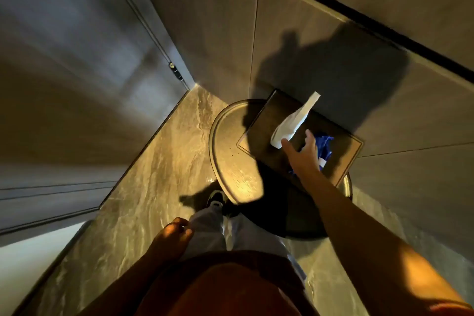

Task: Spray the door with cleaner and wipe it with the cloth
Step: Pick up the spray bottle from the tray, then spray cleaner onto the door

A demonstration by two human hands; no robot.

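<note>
Down by the wall, the right hand [304,155] reaches out over a dark square tray [266,120] that sits on a round brass-coloured side table [230,151]. Its fingers are spread apart, thumb pointing left and the others splayed forward, closing on nothing. Just beyond the thumb lies a white spray bottle [295,120] on its side, nozzle end away from the hand; the thumb tip looks to be touching or nearly touching the bottle's base. Under and just right of the fingers sits a crumpled blue cloth [323,147], partly hidden by the palm. Whether the fingers touch it I cannot tell. The left hand [174,236] hangs loosely curled beside pale grey trousers [213,228], holding nothing visible. A grey door [77,72] stands well off to the left.
</note>
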